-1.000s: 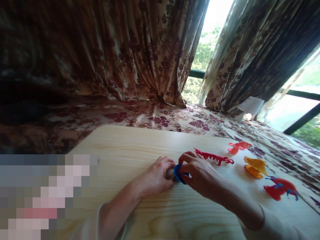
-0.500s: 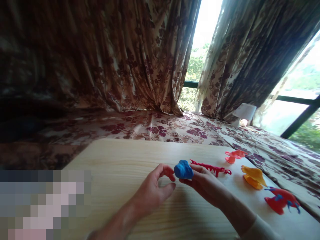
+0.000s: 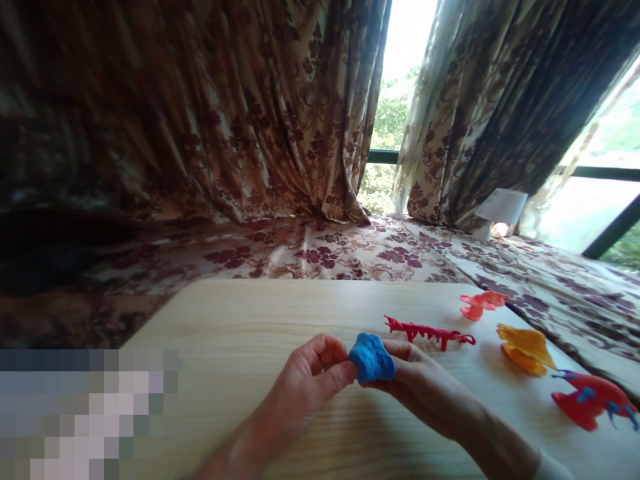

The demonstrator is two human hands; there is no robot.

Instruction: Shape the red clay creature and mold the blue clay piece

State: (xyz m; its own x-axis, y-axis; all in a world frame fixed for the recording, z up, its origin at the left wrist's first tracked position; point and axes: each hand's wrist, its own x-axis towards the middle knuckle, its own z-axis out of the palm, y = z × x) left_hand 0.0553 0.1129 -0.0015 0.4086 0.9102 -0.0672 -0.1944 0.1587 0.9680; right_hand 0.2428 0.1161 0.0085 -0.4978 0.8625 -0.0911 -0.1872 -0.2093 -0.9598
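blue lump [image 3: 373,358], held between both hands, apparently raised above the pale table [image 3: 225,313]. its near edge is now pinched by the left hand [image 3: 305,383], whose thumb and fingers were parted from it half a second ago; support is thus shared. the other side is gripped by the narrowed fingers of the right hand [image 3: 433,383], partly hidden. a dark red figure [image 3: 425,332] is seen just beyond; coral [image 3: 483,303], yellow [image 3: 525,347] and red-and-blue pieces [image 3: 587,399] are set to the right.
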